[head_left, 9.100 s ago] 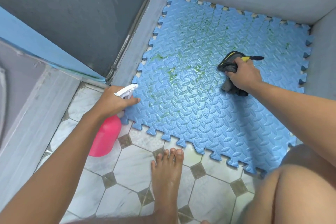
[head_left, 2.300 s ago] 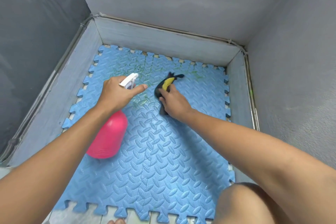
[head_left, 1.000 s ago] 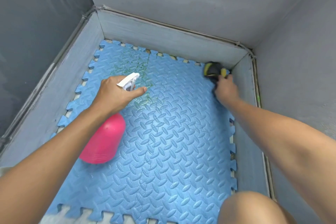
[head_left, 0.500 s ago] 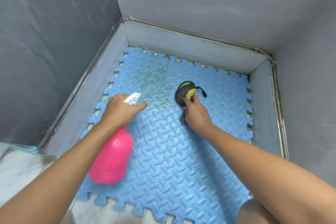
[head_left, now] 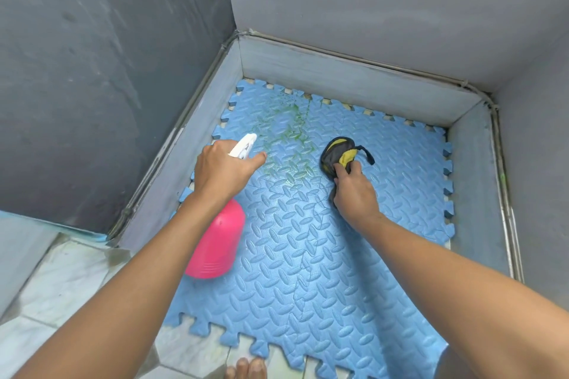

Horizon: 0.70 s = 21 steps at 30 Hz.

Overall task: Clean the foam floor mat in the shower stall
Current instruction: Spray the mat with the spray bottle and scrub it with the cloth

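A: What does the head camera show, looking down?

B: A blue foam floor mat [head_left: 308, 255] with a raised tread pattern and jigsaw edges. It covers the floor of a grey shower stall, with low grey kerbs along its left, far and right sides. Green stains [head_left: 286, 135] mark the mat toward its far left corner.

A: Where are the person's hands?

B: Both bare arms reach in from the near edge. The left hand [head_left: 223, 169] is wrapped around the neck of a pink spray bottle [head_left: 215, 243], forefinger stretched forward beside the white nozzle [head_left: 244, 145], which points toward the green stains. The bottle hangs tilted, its base toward the near left, over the mat's left side.

A: And the right hand?

B: The right hand [head_left: 354, 191] is closed on a dark grey and yellow cloth [head_left: 337, 155], pressing it onto the mat just right of the stains. A thin dark strap loops out from the cloth's right side.

A: Anything else in view?

B: Pale tiled floor [head_left: 61, 283] lies near and left of the mat, and the tips of bare toes [head_left: 246, 369] show at the near edge, beside the mat's border.
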Motion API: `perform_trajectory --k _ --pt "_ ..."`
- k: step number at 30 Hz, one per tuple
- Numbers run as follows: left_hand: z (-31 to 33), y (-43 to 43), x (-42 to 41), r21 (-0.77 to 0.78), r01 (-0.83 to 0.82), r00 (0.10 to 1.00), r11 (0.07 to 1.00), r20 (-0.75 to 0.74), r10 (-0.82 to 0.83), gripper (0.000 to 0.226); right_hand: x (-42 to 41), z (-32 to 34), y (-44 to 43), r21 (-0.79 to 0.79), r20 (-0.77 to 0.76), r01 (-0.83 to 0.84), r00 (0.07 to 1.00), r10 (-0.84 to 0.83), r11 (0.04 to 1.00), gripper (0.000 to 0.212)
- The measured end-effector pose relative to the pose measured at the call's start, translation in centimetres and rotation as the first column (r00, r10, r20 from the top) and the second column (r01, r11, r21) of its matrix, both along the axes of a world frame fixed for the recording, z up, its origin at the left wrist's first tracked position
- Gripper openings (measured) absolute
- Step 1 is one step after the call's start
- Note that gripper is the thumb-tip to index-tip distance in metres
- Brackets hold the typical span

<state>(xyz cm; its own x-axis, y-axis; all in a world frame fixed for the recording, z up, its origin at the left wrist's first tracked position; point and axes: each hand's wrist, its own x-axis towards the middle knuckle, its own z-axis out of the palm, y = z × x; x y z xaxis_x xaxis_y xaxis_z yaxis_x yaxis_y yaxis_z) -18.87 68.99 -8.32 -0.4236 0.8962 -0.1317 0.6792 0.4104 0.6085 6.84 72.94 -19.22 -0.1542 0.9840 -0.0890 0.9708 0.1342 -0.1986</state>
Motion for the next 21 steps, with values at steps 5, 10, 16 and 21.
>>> perform_trajectory --k 5,10,16,21 --pt "-0.2 1.0 -0.5 -0.012 0.025 0.999 1.0 0.032 -0.024 0.055 0.0 0.3 -0.1 -0.019 0.002 0.01 1.0 -0.01 1.0 0.052" --pt "-0.3 0.5 -1.1 0.048 -0.09 0.994 0.995 -0.056 0.092 0.057 0.0 0.0 0.0 -0.015 0.012 0.01 1.0 -0.01 1.0 0.052" --pt "0.0 0.7 -1.4 0.033 -0.072 0.997 0.997 -0.04 0.073 0.051 0.0 -0.2 0.1 -0.002 0.016 0.005 1.0 -0.005 1.0 0.05" --pt "0.0 0.6 -1.2 -0.001 -0.017 0.997 1.0 -0.081 0.017 0.045 0.1 -0.1 0.0 0.001 0.018 0.006 1.0 -0.006 1.0 0.049"
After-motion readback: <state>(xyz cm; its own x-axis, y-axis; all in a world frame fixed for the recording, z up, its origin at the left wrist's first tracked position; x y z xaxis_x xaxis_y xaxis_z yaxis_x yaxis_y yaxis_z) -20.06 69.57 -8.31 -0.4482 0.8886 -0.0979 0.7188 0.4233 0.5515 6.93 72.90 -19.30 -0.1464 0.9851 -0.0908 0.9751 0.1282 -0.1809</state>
